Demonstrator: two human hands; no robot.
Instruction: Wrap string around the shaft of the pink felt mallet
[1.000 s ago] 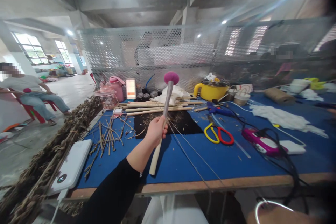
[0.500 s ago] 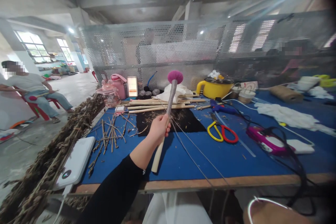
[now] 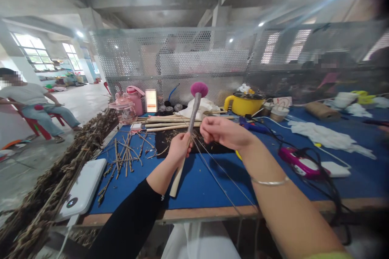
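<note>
My left hand [image 3: 180,147] is closed around a wooden stick [image 3: 177,180] with a fuzzy pink-purple ball [image 3: 199,89] on its upper end. Grey wrapping [image 3: 193,115] covers the stick from below the ball down to my fingers. Two thin grey strands [image 3: 216,180] run from the grip toward the lower right, over the table edge. Just right of the stick is my right hand [image 3: 223,132], its fingers curled together and apart from the stick. Whatever those fingers may hold is too small to see. The right forearm covers most of the scissors; only a bit of yellow handle shows.
Thin twigs [image 3: 126,153] and a white power bank [image 3: 83,188] lie to the left. Behind are bare sticks [image 3: 170,126], a black cloth [image 3: 162,141] and a yellow pot [image 3: 246,105]. A magenta power strip [image 3: 299,164] with cables lies right. A person [image 3: 33,101] sits far left.
My right hand has come in from the lower right and now hovers beside the wrapped stick, in front of the scissors. My left hand keeps its hold; the view has shifted slightly.
</note>
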